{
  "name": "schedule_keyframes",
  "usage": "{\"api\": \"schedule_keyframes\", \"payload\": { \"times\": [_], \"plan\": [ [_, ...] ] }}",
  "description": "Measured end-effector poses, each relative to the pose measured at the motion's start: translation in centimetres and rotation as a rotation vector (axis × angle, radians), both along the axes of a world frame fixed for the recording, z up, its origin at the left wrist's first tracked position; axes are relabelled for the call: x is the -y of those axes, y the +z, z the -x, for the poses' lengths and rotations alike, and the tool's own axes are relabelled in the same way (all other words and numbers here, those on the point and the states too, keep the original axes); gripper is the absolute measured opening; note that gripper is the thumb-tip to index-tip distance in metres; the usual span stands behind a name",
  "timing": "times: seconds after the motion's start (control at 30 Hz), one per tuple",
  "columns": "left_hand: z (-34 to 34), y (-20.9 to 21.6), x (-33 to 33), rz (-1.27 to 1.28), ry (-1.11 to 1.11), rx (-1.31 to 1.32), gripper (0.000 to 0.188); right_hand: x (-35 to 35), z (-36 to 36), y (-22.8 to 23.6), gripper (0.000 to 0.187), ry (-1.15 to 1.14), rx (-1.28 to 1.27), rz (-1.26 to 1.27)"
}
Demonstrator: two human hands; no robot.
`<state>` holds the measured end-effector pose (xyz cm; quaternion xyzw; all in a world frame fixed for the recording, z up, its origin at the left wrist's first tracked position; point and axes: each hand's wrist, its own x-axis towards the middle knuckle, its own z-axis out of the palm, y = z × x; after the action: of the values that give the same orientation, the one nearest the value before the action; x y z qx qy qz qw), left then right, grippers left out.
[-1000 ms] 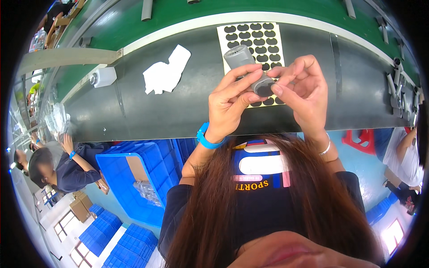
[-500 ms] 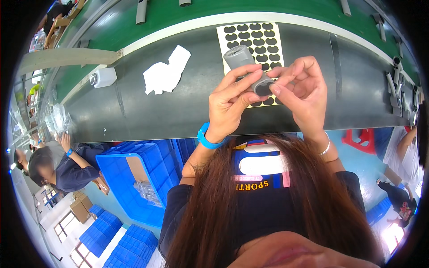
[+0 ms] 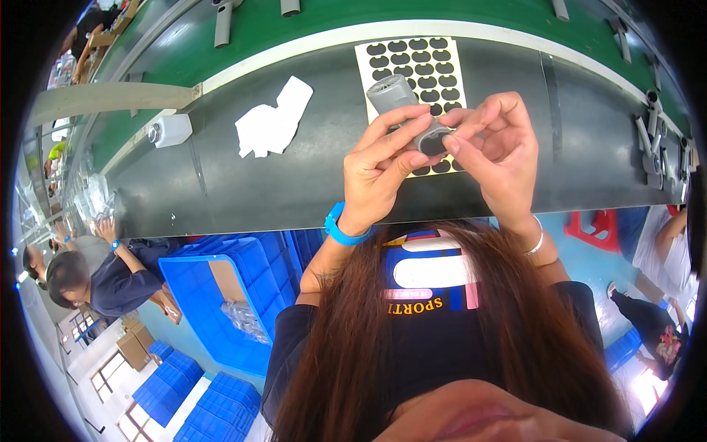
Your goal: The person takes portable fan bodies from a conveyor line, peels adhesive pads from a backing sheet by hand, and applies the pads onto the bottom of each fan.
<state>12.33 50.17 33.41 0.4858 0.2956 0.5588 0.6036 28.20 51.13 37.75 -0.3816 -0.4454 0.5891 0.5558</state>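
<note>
My left hand (image 3: 383,158) is closed around a grey plastic housing (image 3: 392,94), a tube-like part with a slotted vent at its far end. The housing's near end faces me and carries a black oval sticker (image 3: 433,142). At that end, my right hand (image 3: 502,144) has its thumb tip on the sticker's edge, with a finger near the housing's side. The other right fingers are curled. Beneath the hands lies a pale sheet of black stickers (image 3: 374,107), several rows of them, partly covered by the housing and my hands.
Crumpled white paper (image 3: 269,125) and a white bottle (image 3: 173,130) lie left on the dark worktop (image 3: 243,195). Grey tube parts rest on the green belt (image 3: 412,16) beyond and at the far right. A blue crate (image 3: 213,309) stands lower left; another person sits left.
Grey parts on the green belt have shifted a little leftward. The housing's near end is turned slightly, while both hands keep almost the same place.
</note>
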Motion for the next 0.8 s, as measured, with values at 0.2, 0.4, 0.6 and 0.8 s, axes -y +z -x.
{"api": "schedule_keyframes", "payload": {
  "times": [0.2, 0.4, 0.6, 0.8],
  "plan": [
    [-0.1, 0.2, 0.0, 0.011, -0.011, 0.008, 0.034, -0.1, 0.1, -0.1, 0.031, -0.038, -0.001, -0.062],
    [-0.1, 0.1, 0.0, -0.030, -0.026, -0.031, 0.036, 0.0, 0.1, -0.2, 0.031, -0.045, 0.039, -0.071],
    [-0.4, 0.6, 0.2, 0.004, 0.020, -0.017, 0.032, 0.2, 0.4, -0.1, 0.030, -0.060, 0.059, -0.070],
    [-1.3, 1.2, 0.4, 0.020, 0.089, -0.010, 0.032, 0.4, 0.2, 0.1, 0.029, -0.079, 0.097, -0.081]
  ]
}}
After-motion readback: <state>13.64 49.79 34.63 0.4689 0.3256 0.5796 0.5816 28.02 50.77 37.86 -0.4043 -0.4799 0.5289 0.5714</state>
